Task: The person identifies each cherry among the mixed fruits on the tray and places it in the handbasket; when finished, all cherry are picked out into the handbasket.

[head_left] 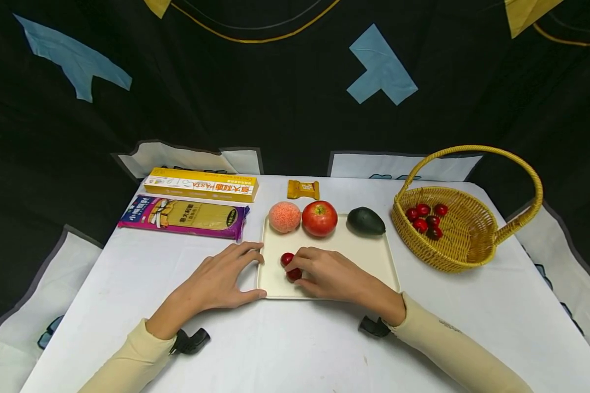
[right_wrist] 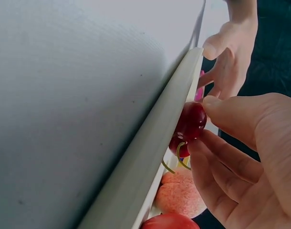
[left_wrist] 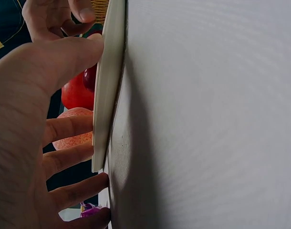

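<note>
A cream rectangular tray (head_left: 364,262) lies on the table, with two dark red cherries visible near its left side. My right hand (head_left: 326,273) reaches over the tray and pinches the nearer cherry (right_wrist: 192,119) between thumb and fingers. Just beyond it sits the other cherry (head_left: 287,259); green stems show in the right wrist view. My left hand (head_left: 221,278) is spread at the tray's left edge, its thumb and fingertips touching the rim. Along the tray's far side are a pink peach-like fruit (head_left: 284,217), a red apple (head_left: 319,219) and a dark green avocado (head_left: 366,221).
A yellow wicker basket (head_left: 472,224) with a tall handle stands on the right, several cherries (head_left: 425,218) inside. At the back left lie a yellow pasta box (head_left: 201,184) and a purple pasta packet (head_left: 184,216). A small orange-yellow wrapped packet (head_left: 303,189) lies behind the tray.
</note>
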